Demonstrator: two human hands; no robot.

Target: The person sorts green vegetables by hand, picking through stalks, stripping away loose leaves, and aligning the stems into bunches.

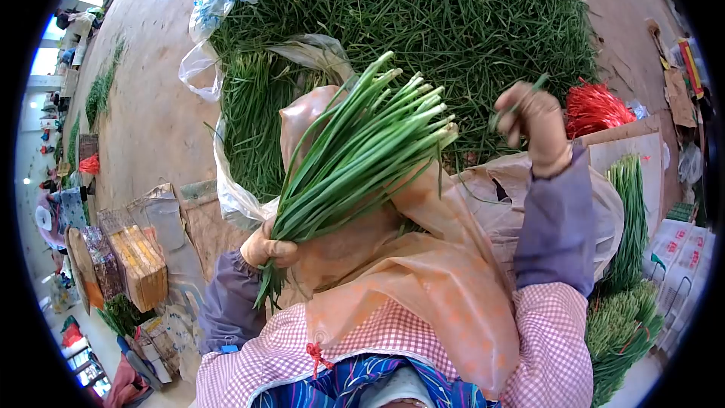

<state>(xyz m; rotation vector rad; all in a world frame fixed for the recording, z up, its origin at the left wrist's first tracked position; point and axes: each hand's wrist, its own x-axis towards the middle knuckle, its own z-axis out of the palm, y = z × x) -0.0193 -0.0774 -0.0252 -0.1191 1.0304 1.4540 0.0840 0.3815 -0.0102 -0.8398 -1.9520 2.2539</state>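
Note:
My left hand (269, 247) is closed around the leafy end of a thick bunch of garlic chives (362, 155). The bunch slants up and right across my lap, its pale cut ends fanned out. Raised to the right of it, my right hand (536, 127) is curled and slightly blurred, with a thin green chive leaf (539, 83) poking out from its fingers. Beyond both hands spreads a large heap of loose chives (453, 23). A plastic apron (408, 287) covers my lap under the bunch.
Red ties (596, 109) lie beside the heap at right. Stacked chive bunches (623, 317) stand near my right elbow. Clear plastic sheeting (240, 204) edges more chives (257, 121) at left. A yellowish block (138, 264) sits on the left floor.

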